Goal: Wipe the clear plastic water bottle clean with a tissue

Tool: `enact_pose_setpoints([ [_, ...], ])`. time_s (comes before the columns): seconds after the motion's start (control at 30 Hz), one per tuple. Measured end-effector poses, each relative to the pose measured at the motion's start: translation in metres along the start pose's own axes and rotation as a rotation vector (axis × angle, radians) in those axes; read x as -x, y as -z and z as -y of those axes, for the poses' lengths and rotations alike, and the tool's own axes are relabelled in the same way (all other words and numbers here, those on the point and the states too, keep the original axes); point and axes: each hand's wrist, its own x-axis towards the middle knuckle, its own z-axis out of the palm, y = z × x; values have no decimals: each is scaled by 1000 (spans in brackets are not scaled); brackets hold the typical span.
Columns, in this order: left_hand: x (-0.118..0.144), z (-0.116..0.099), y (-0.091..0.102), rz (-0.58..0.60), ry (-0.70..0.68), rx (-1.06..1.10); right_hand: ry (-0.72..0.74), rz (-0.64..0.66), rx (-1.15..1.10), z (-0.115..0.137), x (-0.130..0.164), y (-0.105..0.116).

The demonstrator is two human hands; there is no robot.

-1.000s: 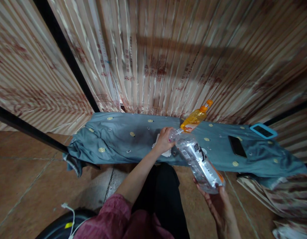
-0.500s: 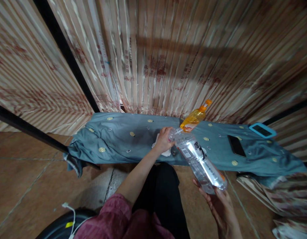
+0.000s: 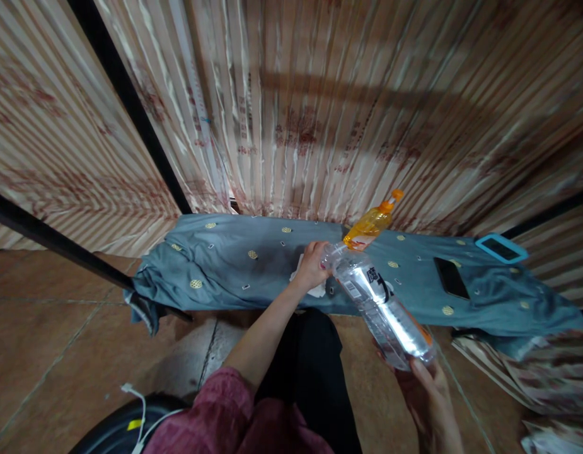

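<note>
Left hand (image 3: 314, 266) gripping neck of clear cylindrical plastic bottle (image 3: 386, 306), right hand (image 3: 426, 391) cupping base; probably handling light, slippery, soft-walled, stiffer neck offering best hold

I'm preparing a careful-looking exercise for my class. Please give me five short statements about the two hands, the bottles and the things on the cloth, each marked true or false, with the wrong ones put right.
1. The left hand holds the neck end of the large clear plastic bottle with black lettering. True.
2. The right hand is at that neck end too. False: it is at the base.
3. The flat black rectangular phone lies on the blue-green cloth with yellow prints. True.
4. The large clear bottle stands upright on the cloth. False: it is held at a slant.
5. The small see-through orange bottle with an orange top is to the right of the phone. False: it is to the left.
</note>
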Motion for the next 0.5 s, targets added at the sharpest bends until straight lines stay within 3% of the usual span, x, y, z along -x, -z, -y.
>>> enact_pose_setpoints([
  [0.23,0,-2,1,8,16,-15,46,-4,18,-2,0,4],
  [0.5,-1,-2,-2,-30,33,-37,22,69,2,-9,-13,26],
])
